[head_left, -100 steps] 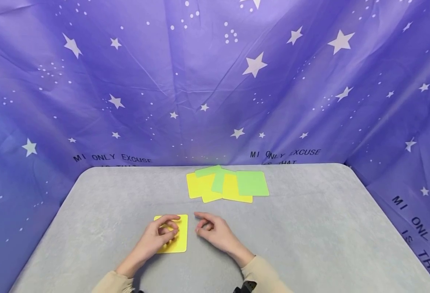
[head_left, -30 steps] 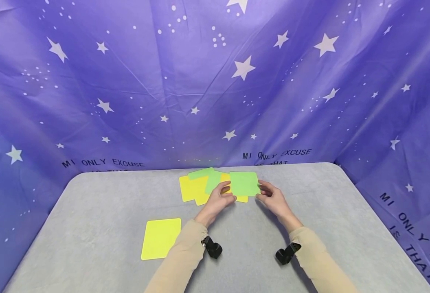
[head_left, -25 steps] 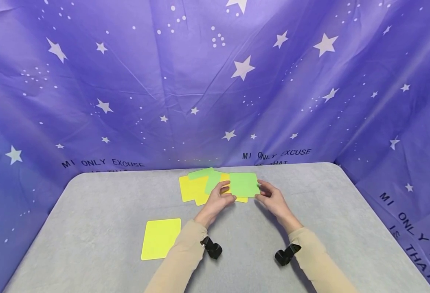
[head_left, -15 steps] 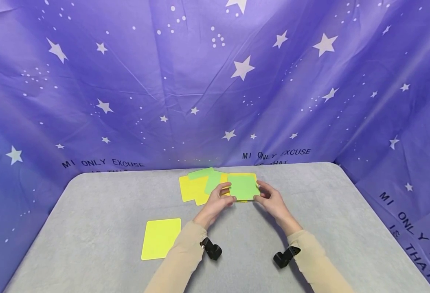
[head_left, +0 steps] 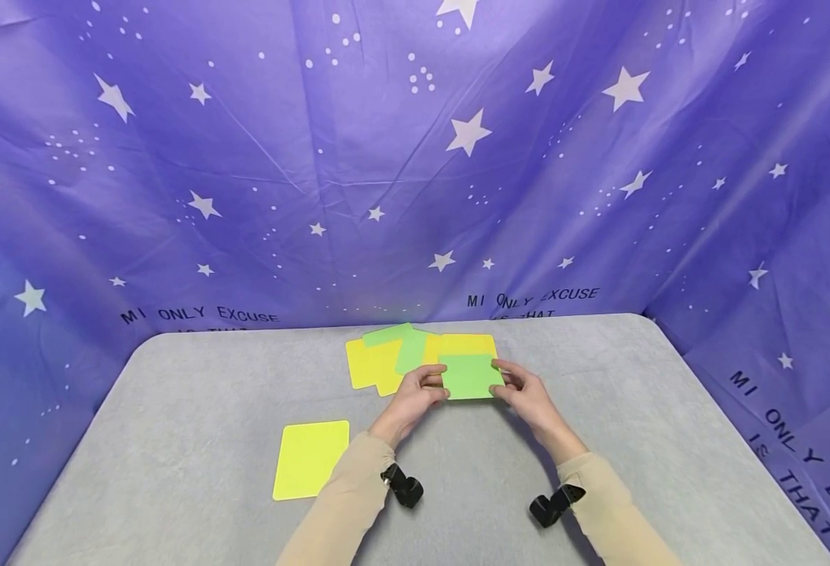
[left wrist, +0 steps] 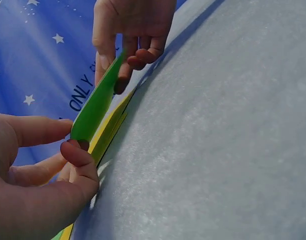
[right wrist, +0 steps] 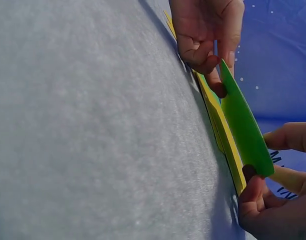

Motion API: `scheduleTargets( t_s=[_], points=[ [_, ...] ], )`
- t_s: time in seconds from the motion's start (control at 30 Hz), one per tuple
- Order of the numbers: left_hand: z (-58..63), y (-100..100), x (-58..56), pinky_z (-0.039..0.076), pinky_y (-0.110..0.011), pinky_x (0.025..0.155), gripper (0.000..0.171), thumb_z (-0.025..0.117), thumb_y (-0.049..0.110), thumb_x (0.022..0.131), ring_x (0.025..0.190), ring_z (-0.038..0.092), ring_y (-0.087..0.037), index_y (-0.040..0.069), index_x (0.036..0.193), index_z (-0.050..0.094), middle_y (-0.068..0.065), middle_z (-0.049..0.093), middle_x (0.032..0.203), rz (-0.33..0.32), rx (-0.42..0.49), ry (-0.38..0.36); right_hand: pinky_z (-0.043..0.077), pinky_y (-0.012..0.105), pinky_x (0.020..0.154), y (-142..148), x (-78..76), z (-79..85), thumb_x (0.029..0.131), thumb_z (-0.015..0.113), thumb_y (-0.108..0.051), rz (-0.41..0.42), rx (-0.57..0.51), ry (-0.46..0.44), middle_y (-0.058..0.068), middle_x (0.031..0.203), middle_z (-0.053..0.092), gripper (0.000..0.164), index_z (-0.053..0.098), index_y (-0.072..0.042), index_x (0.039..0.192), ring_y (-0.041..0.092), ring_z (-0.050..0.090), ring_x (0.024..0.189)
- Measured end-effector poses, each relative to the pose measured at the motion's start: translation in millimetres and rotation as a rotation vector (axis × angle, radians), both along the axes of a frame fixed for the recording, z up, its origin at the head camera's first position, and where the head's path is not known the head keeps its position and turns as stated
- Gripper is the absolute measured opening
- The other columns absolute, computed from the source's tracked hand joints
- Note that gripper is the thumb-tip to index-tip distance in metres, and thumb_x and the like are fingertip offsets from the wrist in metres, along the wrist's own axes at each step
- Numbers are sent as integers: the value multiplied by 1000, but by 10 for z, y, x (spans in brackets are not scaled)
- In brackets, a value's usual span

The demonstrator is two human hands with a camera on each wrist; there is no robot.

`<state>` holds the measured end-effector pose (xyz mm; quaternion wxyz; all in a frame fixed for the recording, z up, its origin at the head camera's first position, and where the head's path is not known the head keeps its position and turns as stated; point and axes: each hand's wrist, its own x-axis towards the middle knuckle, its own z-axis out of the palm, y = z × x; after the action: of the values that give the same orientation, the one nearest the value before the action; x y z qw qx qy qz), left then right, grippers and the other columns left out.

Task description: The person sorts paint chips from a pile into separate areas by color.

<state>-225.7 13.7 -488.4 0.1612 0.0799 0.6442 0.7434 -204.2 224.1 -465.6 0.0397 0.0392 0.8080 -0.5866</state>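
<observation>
A green square card (head_left: 470,377) is held between both hands, lifted just off the pile; the wrist views show it raised and tilted above the yellow cards. My left hand (head_left: 413,399) pinches its left edge between thumb and fingers. At the opposite edge my right hand (head_left: 530,395) pinches it the same way. Behind the held card, a yellow card (head_left: 468,343) lies uncovered on the pile. To its left, more yellow cards (head_left: 365,365) and green cards (head_left: 411,351) overlap. In the left wrist view the green card (left wrist: 95,107) appears nearly edge-on.
A single yellow card (head_left: 311,460) lies flat on the grey table (head_left: 174,440), nearer and to the left, beside the left sleeve. A purple star-patterned curtain (head_left: 387,157) hangs behind the table and along its sides. Each wrist wears a black camera.
Both hands went from the near left card to the pile at the back. They took hold of the rightmost green card and drew it up and toward me, baring a yellow card beneath.
</observation>
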Motion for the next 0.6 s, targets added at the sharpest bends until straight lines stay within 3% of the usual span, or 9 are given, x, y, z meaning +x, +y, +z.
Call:
scheduleTargets(
  t_s=[0.17,0.4,0.6],
  points=[
    [-10,-20,39,46,-26,73,54,58,-10,84,80,54,-9,-13,135,43,-25,52,114,-18,7,4,39,21,53,9,47,-7,86,64,-1,13,8,-13,20,108,50,52,50,4,136,11,45,73],
    [17,-24,127,51,-33,80,53,57,-13,84,79,57,-12,-11,134,43,-23,52,109,-30,68,-24,39,21,51,45,149,-9,86,64,-3,40,-17,-33,21,114,54,55,48,4,138,9,46,65],
    [31,-12,239,53,-36,78,53,56,-15,84,76,58,-13,-10,135,41,-18,50,103,-46,112,-50,39,21,51,82,245,-30,85,65,-2,57,-29,-41,21,114,55,55,49,1,138,10,48,65]
  ],
)
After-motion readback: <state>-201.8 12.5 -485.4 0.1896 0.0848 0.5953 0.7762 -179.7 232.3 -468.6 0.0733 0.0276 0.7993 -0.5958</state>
